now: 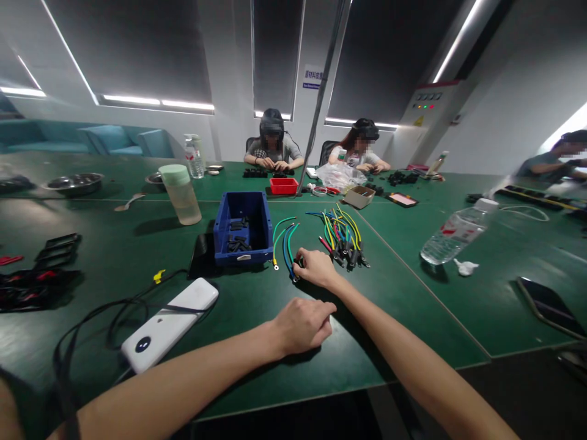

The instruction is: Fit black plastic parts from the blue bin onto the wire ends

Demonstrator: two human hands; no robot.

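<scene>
My right hand (315, 267) reaches across my left arm, its fingers bent down and closed at the lower end of a short wire. Beside it lie blue and green wires (287, 247) with ring terminals, and a green-yellow wire (275, 244) curves a little to the left. My left hand (303, 324) rests nearer to me over the table, fingers curled; whatever they may hold is hidden. To the right of my right hand is a bundle of yellow, green, blue and red wires (342, 232) with black sleeves at their near ends. A blue bin (243, 253) holds several small black sleeves (239, 243).
Around me on the green table (247, 379) are a white power bank (172, 324) with a black cable, a green-lidded cup (181, 195), a tilted water bottle (458, 232), a phone (553, 305) and black plastic parts (41, 281). Co-workers (274, 146) sit across the table.
</scene>
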